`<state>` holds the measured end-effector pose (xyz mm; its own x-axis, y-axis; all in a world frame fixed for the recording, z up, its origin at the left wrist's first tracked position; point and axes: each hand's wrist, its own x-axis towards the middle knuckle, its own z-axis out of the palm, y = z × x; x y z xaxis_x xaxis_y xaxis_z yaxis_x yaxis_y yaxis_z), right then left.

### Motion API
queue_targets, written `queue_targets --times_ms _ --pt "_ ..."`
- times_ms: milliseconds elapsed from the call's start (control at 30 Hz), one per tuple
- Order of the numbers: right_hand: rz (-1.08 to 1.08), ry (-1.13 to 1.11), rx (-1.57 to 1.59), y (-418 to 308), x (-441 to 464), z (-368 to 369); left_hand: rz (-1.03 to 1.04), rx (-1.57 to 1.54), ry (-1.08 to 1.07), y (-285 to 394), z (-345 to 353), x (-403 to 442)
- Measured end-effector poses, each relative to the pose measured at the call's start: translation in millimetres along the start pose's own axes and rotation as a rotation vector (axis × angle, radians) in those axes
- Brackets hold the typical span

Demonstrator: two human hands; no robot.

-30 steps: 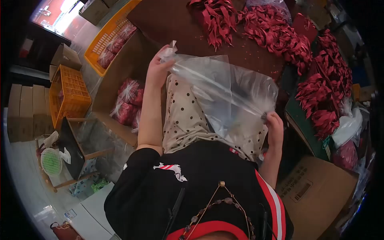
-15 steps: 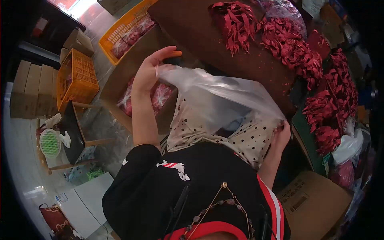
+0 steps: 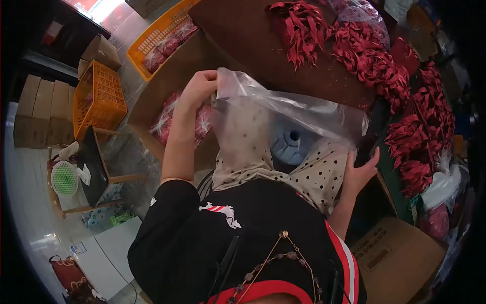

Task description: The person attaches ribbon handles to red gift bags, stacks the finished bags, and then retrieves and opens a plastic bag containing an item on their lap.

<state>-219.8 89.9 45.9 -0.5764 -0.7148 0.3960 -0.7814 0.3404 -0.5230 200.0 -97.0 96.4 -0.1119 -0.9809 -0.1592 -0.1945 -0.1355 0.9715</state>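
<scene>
A clear plastic bag (image 3: 298, 109) stretches over my lap, above the dotted trousers (image 3: 243, 152). My left hand (image 3: 201, 87) is closed on the bag's upper left corner. At the bag's lower right edge is my right hand (image 3: 361, 171), its thumb and fingers spread apart, with the bag's edge beside the thumb. Through and below the film a blue-grey round object (image 3: 289, 144) with a dark hole shows between my knees.
A brown-covered table (image 3: 243, 38) bears piles of dark red ribbons (image 3: 364, 61). To the left stand an open carton (image 3: 147, 109) with bagged red items, orange crates (image 3: 104, 96) and a chair (image 3: 93, 167). Another carton (image 3: 400, 253) lies at lower right.
The bag went from gathered to spread out more flatly. My left hand has closed on its corner after its fingers were extended. My right hand's fingers have opened away from the bag's edge.
</scene>
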Motion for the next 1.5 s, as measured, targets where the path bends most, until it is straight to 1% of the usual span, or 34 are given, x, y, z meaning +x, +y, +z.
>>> queue_targets --times_ms 33,100,133,200,267,333,400,433,467,533,567,633,667,700,733,800,833,867,1000,1033,1067,1100,1133,1167,1233,1267,1333,1400,1500 --pt "0.000 -0.005 0.002 -15.6 -0.3 -4.8 -0.004 0.061 -0.039 -14.5 -3.1 9.0" --pt "-0.211 0.098 0.295 -38.4 -6.0 -10.6 -0.052 0.009 -0.087 -6.2 18.2 0.2" --pt "-0.255 0.127 0.366 -53.9 -11.4 -7.4 -0.039 -0.015 -0.115 -5.1 30.4 -2.3" --pt "-0.470 -0.096 0.478 -74.8 -17.6 -6.7 -0.069 -0.081 -0.180 -6.8 55.4 -7.4" --pt "-0.466 -0.439 0.698 -110.0 -19.8 -0.1 -0.075 -0.123 -0.272 -6.6 78.7 -11.8" --pt "-0.297 -0.865 0.836 -132.1 -24.3 14.4 -0.046 -0.213 -0.307 -9.8 106.4 -18.4" --pt "-0.282 -0.930 0.799 -143.0 -28.8 29.0 -0.191 -0.210 -0.330 14.4 122.5 -36.7" --pt "-0.352 -0.802 0.684 -144.4 -29.2 36.4 -0.192 -0.281 -0.385 -12.0 126.7 -27.9" --pt "-0.348 -0.799 0.684 -142.9 -29.8 41.9 -0.192 -0.280 -0.390 -8.0 127.5 -30.2" --pt "-0.098 -0.712 0.945 -139.0 -31.5 51.5 -0.088 -0.381 -0.420 1.3 127.6 -38.7" --pt "-0.043 -0.762 0.957 -133.0 -30.7 54.6 -0.098 -0.423 -0.475 -1.1 122.4 -37.7" --pt "0.089 -0.826 1.095 -125.6 -30.3 58.0 -0.079 -0.431 -0.459 -3.4 124.5 -41.0" --pt "0.034 -0.828 1.051 -120.9 -29.0 59.8 -0.050 -0.440 -0.442 -1.7 127.4 -42.5" --pt "0.037 -0.823 1.048 -118.3 -29.6 60.6 -0.111 -0.446 -0.343 4.8 132.6 -45.9" --pt "-0.002 -0.812 1.032 -117.0 -30.1 60.5 -0.112 -0.447 -0.347 3.2 134.1 -43.8" --pt "-0.042 -0.803 1.015 -115.9 -30.4 60.5 -0.062 -0.302 -0.287 -2.5 135.2 -38.0" --pt "-0.039 -0.826 1.003 -114.4 -30.8 60.3 -0.023 -0.319 -0.253 -4.5 137.1 -37.5" --pt "-0.035 -0.849 0.990 -112.4 -31.4 60.1 -0.026 -0.319 -0.254 -8.5 138.1 -36.2" --pt "0.011 -0.907 0.963 -109.8 -30.9 59.0 0.057 -0.218 -0.202 -17.8 144.7 -35.7" --pt "0.097 -0.893 1.056 -106.2 -34.7 65.1 0.087 -0.162 -0.180 -18.1 145.9 -37.0" --pt "0.101 -0.894 1.057 -106.2 -34.5 67.7 0.067 -0.158 -0.216 -17.0 145.7 -38.1" --pt "0.157 -0.883 1.144 -106.9 -32.8 70.9 0.065 -0.157 -0.218 -16.0 147.4 -39.2" --pt "0.213 -0.869 1.231 -107.5 -32.1 72.3 0.046 -0.229 -0.250 -14.8 150.1 -40.5" --pt "0.240 -0.827 1.225 -109.9 -33.0 70.7 0.027 -0.301 -0.280 -13.2 151.7 -41.9" --pt "0.205 -0.852 1.178 -102.7 -30.1 71.7 0.032 -0.338 -0.306 -12.5 151.9 -42.7" --pt "0.167 -0.877 1.131 -102.1 -28.2 70.3 0.003 -0.323 -0.275 -15.3 152.5 -42.1" --pt "0.169 -0.842 1.116 -104.0 -25.5 64.7 -0.029 -0.308 -0.247 -18.4 154.2 -42.5" --pt "0.119 -0.827 0.997 -99.3 -25.6 68.6 0.009 -0.248 -0.225 -17.6 155.5 -44.1" --pt "0.178 -0.859 1.078 -97.9 -26.1 70.7 0.040 -0.204 -0.233 -19.5 157.4 -43.8"
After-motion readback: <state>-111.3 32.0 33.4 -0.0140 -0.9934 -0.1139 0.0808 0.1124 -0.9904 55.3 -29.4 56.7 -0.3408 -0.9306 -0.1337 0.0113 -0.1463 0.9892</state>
